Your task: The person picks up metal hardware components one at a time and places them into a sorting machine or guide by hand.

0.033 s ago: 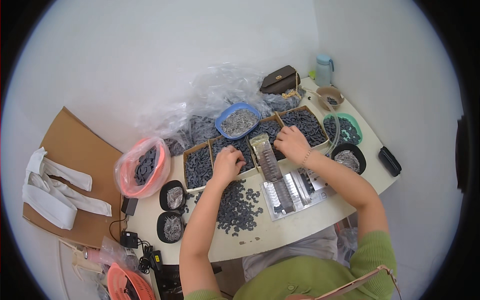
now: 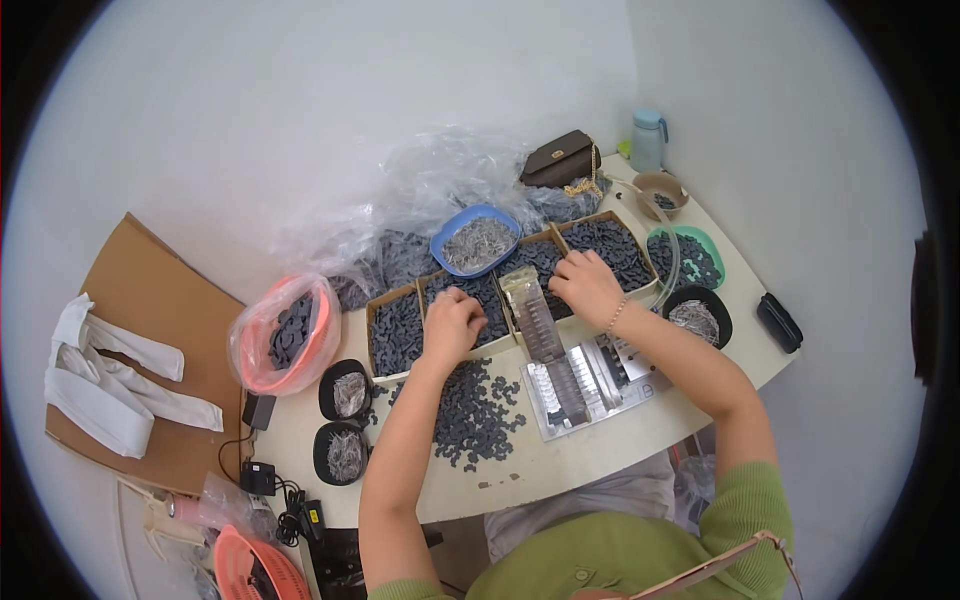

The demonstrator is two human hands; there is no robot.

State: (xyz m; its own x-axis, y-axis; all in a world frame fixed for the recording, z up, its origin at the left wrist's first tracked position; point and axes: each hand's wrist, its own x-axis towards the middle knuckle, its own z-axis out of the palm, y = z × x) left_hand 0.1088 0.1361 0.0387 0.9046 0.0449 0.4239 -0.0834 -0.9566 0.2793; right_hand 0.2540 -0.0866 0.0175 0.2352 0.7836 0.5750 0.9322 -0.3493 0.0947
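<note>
My left hand is over a compartment of a cardboard tray heaped with small dark grey parts. Its fingers are curled together, and whatever is between them is hidden. Further right, my right hand bends its closed fingers down among the same kind of parts, near a divider; their tips do not show clearly. Between the hands, a clear ridged plastic strip leans from the tray toward a silvery metal fixture with rows of slots. Loose grey parts lie scattered on the table below my left hand.
A blue tray of metal pins rests on the compartments' back edge. Black bowls of pins stand left, another black bowl right. A pink basket, a green tray and a black case sit further out.
My left hand has shifted very slightly to the left and up over its compartment. My right hand has barely moved.
</note>
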